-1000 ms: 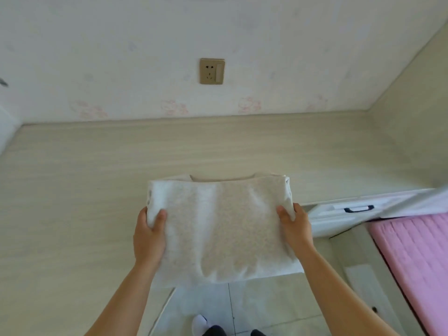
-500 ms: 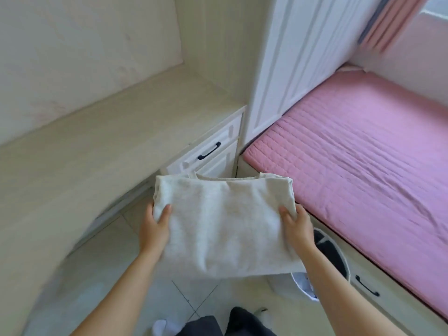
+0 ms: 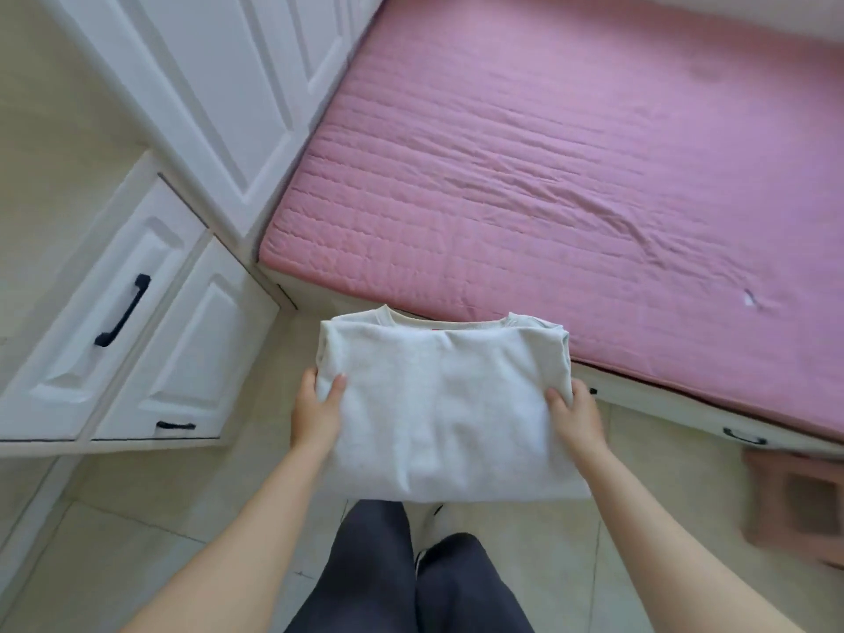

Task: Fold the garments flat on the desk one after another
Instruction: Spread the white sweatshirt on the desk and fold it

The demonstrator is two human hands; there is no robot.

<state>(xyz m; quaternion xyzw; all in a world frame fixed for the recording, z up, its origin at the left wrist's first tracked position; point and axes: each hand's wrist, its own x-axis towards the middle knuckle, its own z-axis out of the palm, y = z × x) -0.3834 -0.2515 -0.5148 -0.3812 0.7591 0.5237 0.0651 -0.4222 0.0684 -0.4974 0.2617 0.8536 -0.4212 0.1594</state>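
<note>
One folded pale grey knit sweatshirt (image 3: 443,404) is held in the air over the tiled floor (image 3: 137,518), near the pink quilted mattress (image 3: 571,175). The left hand (image 3: 315,411) and right hand (image 3: 576,415) each grip a side edge, thumbs on top, fingers hidden beneath. The desk seen earlier has left view. A blurred brownish stool (image 3: 804,504) is cut off at right.

The folded garment (image 3: 443,404) hangs between both hands above the floor (image 3: 137,518), bed (image 3: 571,153) behind, drawers (image 3: 137,312) left.
</note>
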